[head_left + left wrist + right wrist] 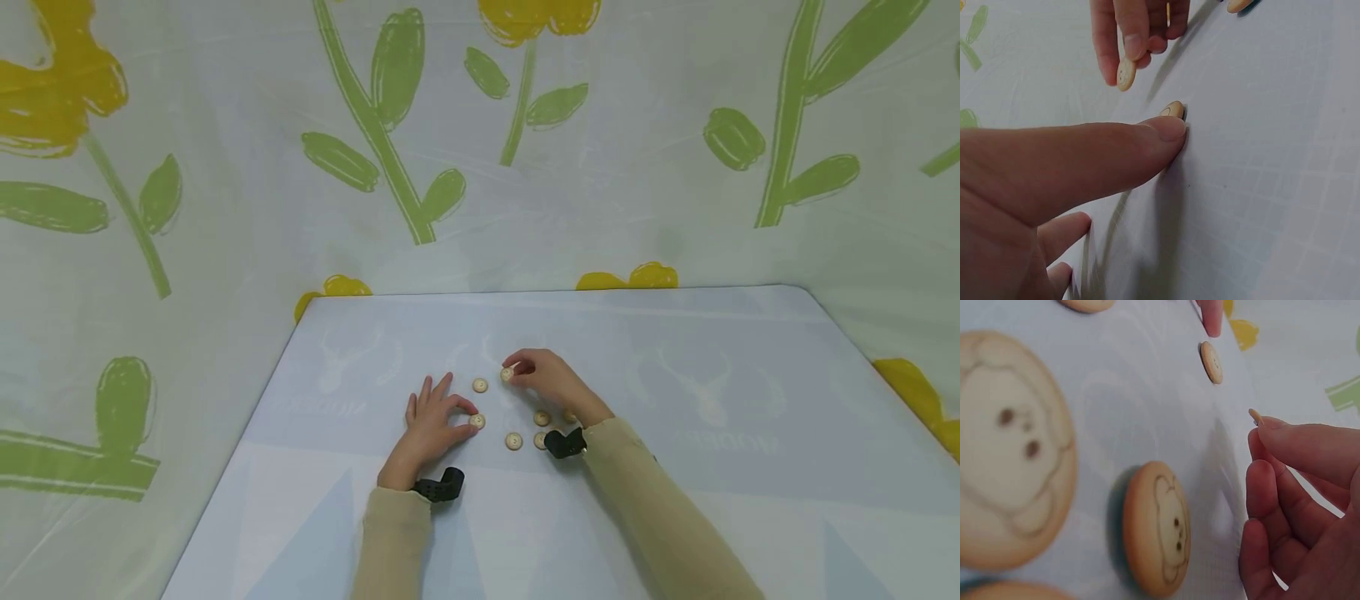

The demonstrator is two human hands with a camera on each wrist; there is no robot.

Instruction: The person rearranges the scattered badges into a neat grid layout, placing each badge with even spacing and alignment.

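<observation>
My left hand [429,427] pinches a small round biscuit-like disc [477,422] between thumb and index finger, low over the table. In the left wrist view the thumb hides most of that disc [1174,109]; the other fingers are spread. Further back, my right hand [551,379] holds a second disc [507,375] by its edge with thumb and fingertips. It appears tilted up on edge in the left wrist view, above the table surface. Between the hands lies a loose disc [480,385].
Several more discs lie near the right wrist, among them one [513,441] in front and one [542,417] beside the forearm. Close up, a disc [1160,528] shows a drawn animal face. A flowered curtain [525,225] hangs behind the pale table [315,492].
</observation>
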